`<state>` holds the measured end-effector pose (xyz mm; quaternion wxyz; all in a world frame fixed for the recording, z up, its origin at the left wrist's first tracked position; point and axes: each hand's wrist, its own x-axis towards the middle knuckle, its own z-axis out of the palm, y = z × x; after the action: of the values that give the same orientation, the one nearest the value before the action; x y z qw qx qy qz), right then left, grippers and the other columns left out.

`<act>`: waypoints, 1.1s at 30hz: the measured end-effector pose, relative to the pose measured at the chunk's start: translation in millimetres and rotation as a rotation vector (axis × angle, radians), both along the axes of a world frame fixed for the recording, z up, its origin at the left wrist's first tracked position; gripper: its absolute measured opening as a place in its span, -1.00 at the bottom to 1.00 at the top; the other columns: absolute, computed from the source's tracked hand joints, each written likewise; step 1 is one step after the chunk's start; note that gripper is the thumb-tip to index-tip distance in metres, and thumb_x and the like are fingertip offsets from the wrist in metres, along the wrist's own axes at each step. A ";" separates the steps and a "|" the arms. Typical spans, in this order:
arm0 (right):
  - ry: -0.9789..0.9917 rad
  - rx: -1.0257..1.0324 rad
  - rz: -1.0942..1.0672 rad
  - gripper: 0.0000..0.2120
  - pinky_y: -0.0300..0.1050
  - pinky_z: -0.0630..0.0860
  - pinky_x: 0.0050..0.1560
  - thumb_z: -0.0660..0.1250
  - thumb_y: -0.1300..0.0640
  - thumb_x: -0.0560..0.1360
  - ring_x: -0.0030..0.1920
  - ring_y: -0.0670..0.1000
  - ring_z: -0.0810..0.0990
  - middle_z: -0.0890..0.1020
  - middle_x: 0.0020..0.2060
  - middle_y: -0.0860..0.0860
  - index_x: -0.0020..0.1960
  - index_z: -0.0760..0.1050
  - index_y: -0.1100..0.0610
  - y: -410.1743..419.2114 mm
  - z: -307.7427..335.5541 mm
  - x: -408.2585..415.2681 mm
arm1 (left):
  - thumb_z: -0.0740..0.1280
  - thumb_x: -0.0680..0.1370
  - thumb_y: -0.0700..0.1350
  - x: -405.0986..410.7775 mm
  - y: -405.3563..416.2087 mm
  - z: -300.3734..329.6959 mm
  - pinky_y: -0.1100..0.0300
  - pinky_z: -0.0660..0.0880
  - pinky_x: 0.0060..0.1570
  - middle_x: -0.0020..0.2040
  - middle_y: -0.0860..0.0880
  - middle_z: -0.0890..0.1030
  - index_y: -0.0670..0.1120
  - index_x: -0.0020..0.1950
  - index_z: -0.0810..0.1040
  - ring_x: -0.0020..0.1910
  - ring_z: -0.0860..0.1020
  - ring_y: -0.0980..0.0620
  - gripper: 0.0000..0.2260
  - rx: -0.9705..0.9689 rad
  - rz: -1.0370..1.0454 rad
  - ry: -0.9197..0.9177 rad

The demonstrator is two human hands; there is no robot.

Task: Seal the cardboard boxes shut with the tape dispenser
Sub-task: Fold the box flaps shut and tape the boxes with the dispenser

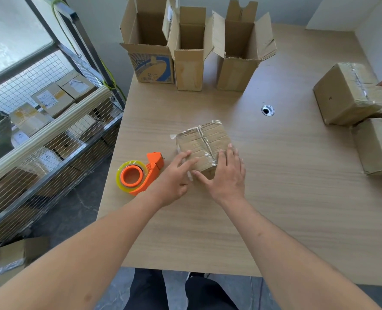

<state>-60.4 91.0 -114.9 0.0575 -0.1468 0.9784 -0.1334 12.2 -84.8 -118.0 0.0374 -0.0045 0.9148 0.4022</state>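
A: Where is the small cardboard box (202, 145) placed, and how is it finished?

B: It is set mid-table (275, 198), closed; clear tape is seen along the centre seam, wrinkled at the edges.

A: Hands?

B: The left hand (174, 177) and right hand (227, 175) are laid on its near edge, fingers extended, nothing gripped. The orange tape dispenser (140, 175) is left just beside the left hand.
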 end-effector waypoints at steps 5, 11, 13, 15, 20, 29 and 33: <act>-0.040 0.048 0.041 -0.01 0.20 0.11 0.51 0.27 -0.52 0.39 0.62 0.21 0.04 0.11 0.62 0.18 0.59 0.22 0.09 -4.8 0.4 1.5 | 0.37 0.45 -0.37 -10.4 -20.8 13.9 0.10 0.54 0.18 0.39 -0.02 0.42 -0.11 0.51 0.40 0.21 0.54 -0.01 -0.38 -0.102 -0.012 0.115; 0.031 -0.024 0.138 -0.34 0.20 0.38 0.37 0.47 0.25 0.34 0.49 0.23 0.28 0.28 0.56 0.08 0.43 0.46 0.04 3.4 7.0 -6.4 | 0.33 0.50 -0.38 -34.6 -41.0 17.8 -0.05 0.58 -0.10 0.15 -0.04 0.56 -0.16 0.20 0.64 -0.07 0.58 -0.04 -0.69 -0.179 0.175 0.337; 0.119 -0.042 0.084 -0.35 0.13 0.49 0.19 0.43 0.42 0.28 0.30 0.22 0.43 0.44 0.43 0.06 0.30 0.55 0.00 15.3 4.6 -10.2 | 0.34 0.50 -0.38 -42.2 -42.7 16.5 -0.09 0.57 0.10 0.26 -0.09 0.56 -0.17 0.29 0.61 0.14 0.59 -0.11 -0.63 -0.177 0.147 0.300; 0.153 -0.068 0.054 -0.40 0.05 0.49 0.07 0.42 0.47 0.26 0.17 0.18 0.46 0.53 0.25 0.01 0.18 0.59 -0.02 22.9 3.2 -11.7 | 0.36 0.52 -0.35 -45.7 -43.9 13.9 -0.10 0.47 0.33 0.45 -0.09 0.45 -0.13 0.45 0.50 0.41 0.46 -0.12 -0.51 -0.178 0.033 0.215; 0.248 -0.189 0.070 -0.74 0.01 0.57 -0.13 0.31 0.38 0.36 0.09 0.13 0.51 0.59 0.10 -0.01 -0.07 0.55 0.08 25.1 4.6 -12.3 | 0.41 0.57 -0.05 -48.3 -32.0 14.8 0.03 0.17 0.54 0.66 0.07 0.07 0.11 0.56 0.35 0.64 -0.04 -0.02 -0.44 -0.335 -0.263 0.076; -0.147 -0.242 0.169 -0.47 0.07 0.08 0.61 0.38 -0.12 0.51 0.64 0.11 0.01 0.21 0.61 -0.01 0.39 0.44 0.11 36.8 -2.8 -20.4 | 0.53 0.47 0.10 -52.9 -7.7 7.3 0.02 -0.10 0.58 0.59 -0.03 0.28 0.12 0.44 0.51 0.61 0.13 -0.17 -0.45 -0.486 -0.222 0.050; -0.120 -0.131 0.163 -0.18 0.05 0.06 0.62 0.48 -0.36 0.36 0.64 0.12 -0.01 0.19 0.61 0.02 0.42 0.39 0.12 31.5 1.8 -20.9 | 0.61 0.38 0.04 -51.4 -1.6 6.7 -0.08 0.03 0.54 0.52 -0.11 0.41 0.06 0.35 0.60 0.54 0.27 -0.27 -0.45 -0.501 -0.192 0.075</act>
<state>-81.3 122.5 -113.0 0.1168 -0.2210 0.9473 -0.2003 -39.2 -86.4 -111.4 0.0393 0.0880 0.9827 0.1579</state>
